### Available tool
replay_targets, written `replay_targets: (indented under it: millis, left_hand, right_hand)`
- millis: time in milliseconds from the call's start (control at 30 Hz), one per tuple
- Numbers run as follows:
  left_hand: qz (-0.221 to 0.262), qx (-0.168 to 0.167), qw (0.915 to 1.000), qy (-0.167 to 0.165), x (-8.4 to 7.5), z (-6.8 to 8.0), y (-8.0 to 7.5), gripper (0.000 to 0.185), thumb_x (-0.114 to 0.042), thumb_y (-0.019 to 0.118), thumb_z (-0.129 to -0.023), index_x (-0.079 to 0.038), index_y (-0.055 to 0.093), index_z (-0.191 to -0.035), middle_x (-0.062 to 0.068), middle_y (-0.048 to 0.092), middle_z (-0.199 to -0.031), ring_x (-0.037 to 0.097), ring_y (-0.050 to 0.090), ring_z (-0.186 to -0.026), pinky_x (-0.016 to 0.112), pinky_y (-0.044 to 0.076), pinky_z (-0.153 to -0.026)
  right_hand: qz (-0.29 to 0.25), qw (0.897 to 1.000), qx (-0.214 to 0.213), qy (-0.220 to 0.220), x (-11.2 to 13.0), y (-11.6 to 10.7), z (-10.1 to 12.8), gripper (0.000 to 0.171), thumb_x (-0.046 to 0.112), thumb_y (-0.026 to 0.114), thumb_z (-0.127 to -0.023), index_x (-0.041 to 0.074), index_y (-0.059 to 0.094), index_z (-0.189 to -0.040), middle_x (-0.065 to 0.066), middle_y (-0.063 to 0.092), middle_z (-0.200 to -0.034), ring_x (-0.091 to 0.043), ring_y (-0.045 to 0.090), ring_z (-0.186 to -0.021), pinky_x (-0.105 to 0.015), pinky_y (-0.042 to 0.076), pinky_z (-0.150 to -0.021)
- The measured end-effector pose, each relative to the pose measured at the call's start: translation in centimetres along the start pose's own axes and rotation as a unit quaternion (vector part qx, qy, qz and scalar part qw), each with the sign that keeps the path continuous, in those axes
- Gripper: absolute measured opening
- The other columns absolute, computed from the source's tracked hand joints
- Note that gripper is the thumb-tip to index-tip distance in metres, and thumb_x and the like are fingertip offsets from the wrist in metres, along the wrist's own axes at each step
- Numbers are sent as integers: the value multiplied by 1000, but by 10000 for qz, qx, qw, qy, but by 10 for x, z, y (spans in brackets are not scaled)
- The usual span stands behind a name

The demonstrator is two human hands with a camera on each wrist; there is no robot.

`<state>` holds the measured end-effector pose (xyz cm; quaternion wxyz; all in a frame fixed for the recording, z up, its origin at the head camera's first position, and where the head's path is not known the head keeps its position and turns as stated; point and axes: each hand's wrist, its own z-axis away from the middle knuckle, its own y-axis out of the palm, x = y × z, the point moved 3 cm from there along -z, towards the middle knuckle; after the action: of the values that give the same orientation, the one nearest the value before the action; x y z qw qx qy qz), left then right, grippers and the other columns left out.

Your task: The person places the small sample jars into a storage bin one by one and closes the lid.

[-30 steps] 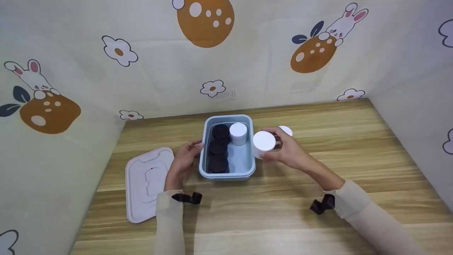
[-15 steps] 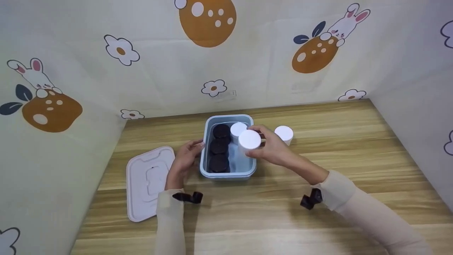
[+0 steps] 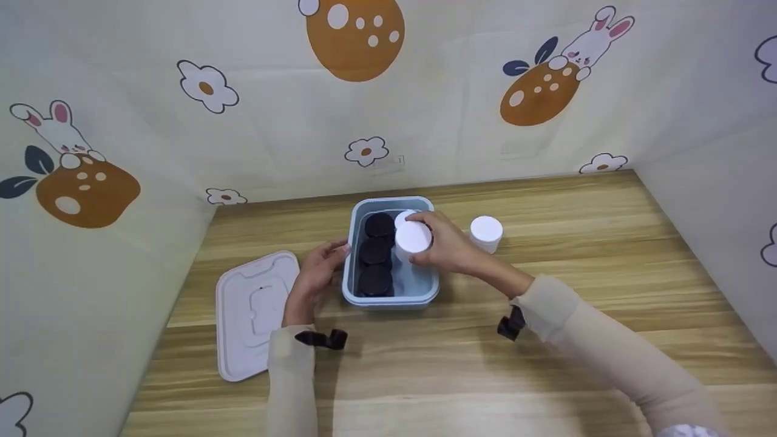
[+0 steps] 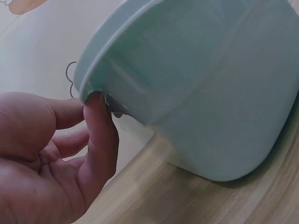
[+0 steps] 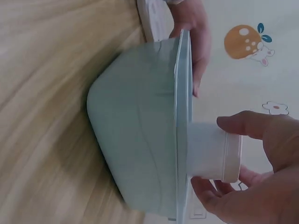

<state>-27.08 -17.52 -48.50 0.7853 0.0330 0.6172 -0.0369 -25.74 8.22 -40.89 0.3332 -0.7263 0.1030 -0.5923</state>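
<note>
A light blue plastic box (image 3: 388, 301) stands on the table. My left hand (image 3: 318, 267) holds its left rim, with curled fingers at the lip in the left wrist view. My right hand (image 3: 446, 243) grips a white lidded jar (image 3: 413, 238) between thumb and fingers over the box; in the right wrist view the jar's lower end dips behind the rim. Three black-topped round containers (image 3: 375, 252) stand in a row along the box's left side. Another white jar (image 3: 403, 217) sits at the back right inside, partly hidden by the held one.
One more white jar (image 3: 486, 230) stands on the wooden table (image 3: 583, 255) right of the box. A pale lid (image 3: 240, 321) lies left of it, partly under the left forearm. A patterned cloth wall (image 3: 425, 91) rises behind.
My right hand has carried the white jar leftward from beside the box to over its inside. The jar on the table came into fuller view. The left hand has stayed at the rim.
</note>
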Motion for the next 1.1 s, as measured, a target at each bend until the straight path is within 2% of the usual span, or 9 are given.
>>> replay_targets:
  millis: [167, 400, 600, 867, 1100]
  left_hand:
    - [-68, -114, 9999, -8, 1, -1, -1, 42, -13, 54, -103, 5, 50, -141, 18, 67, -120, 15, 67, -94, 26, 56, -80]
    - [-116, -49, 9999, 5, -2, -1, -2, 43, -15, 56, -103, 2, 50, -142, 13, 71, -115, 13, 69, -90, 26, 58, -76]
    - [-231, -56, 9996, -129, 0, 0, -3, 42, -17, 56, -103, -1, 52, -142, 11, 72, -113, 11, 70, -86, 26, 58, -70]
    - [9, -44, 9999, -100, 1, 1, -2, 42, -15, 56, -103, 2, 51, -141, 2, 73, -97, 11, 70, -80, 26, 58, -67]
    - [-8, -100, 9999, -135, 0, 1, -2, 42, -15, 56, -103, 2, 51, -141, 4, 74, -101, 13, 69, -81, 27, 58, -70]
  right_hand:
    - [228, 9995, 209, -68, 0, 2, -11, 70, 12, 83, -72, 3, 55, -135, -22, 49, -137, -35, 52, -122, -49, 44, -107]
    - [545, 9955, 594, -507, 4, 4, -18, 68, 9, 80, -74, 3, 56, -137, -23, 48, -135, -36, 52, -121, -49, 47, -104]
    - [1221, 9866, 867, -640, 5, 7, -25, 64, 10, 82, -74, -2, 56, -131, -24, 51, -130, -36, 52, -119, -47, 47, -104]
    - [1881, 9735, 1027, -798, -5, 12, -33, 62, 13, 87, -70, -2, 62, -124, -22, 57, -123, -35, 53, -115, -44, 47, -102]
    - [2277, 9616, 1117, -1050, -8, 17, -33, 61, 17, 89, -72, -2, 64, -124, -20, 59, -123, -33, 53, -118, -44, 47, -105]
